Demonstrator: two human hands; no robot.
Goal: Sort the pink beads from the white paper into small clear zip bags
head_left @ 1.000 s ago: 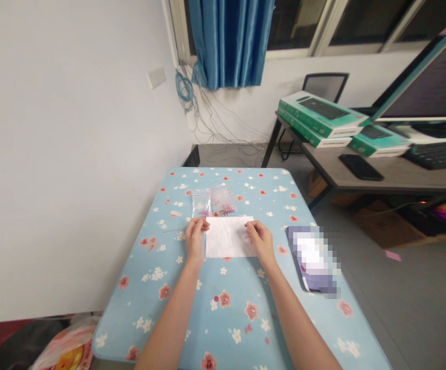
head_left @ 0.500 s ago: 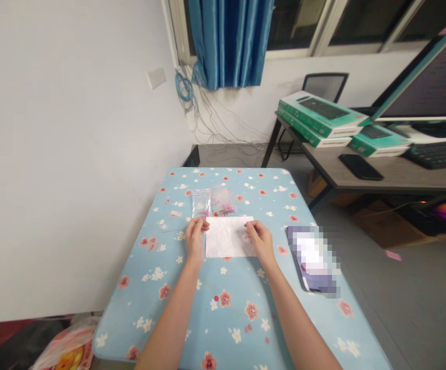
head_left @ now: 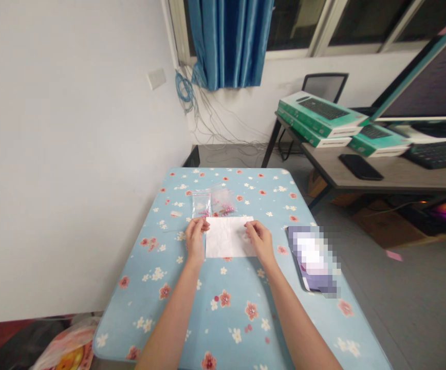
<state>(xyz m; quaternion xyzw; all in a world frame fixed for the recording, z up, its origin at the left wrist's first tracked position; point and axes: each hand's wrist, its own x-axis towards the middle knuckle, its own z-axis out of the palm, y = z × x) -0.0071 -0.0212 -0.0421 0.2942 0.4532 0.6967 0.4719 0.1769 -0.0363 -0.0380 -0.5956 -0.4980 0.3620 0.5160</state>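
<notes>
A small white sheet of paper [head_left: 228, 237] lies in front of me on the table, its long side running left to right. My left hand [head_left: 196, 237] is closed at its left edge, fingers curled and tips on the border. At the right edge, my right hand [head_left: 260, 240] pinches the sheet, with its fingertips over the paper. Whether anything small is hidden in the fingers, I cannot see. Just beyond the sheet are a clear zip bag [head_left: 201, 203] and a second clear bag [head_left: 225, 201], with small pink pieces in them.
The table [head_left: 192, 329] has a blue flowered cover. A phone [head_left: 311, 259] with a blurred screen lies on the right. Left of the bags is a small pale scrap [head_left: 175, 213]. Beyond, a desk [head_left: 346, 177] carries keyboard boxes [head_left: 319, 115] and a black phone [head_left: 360, 167].
</notes>
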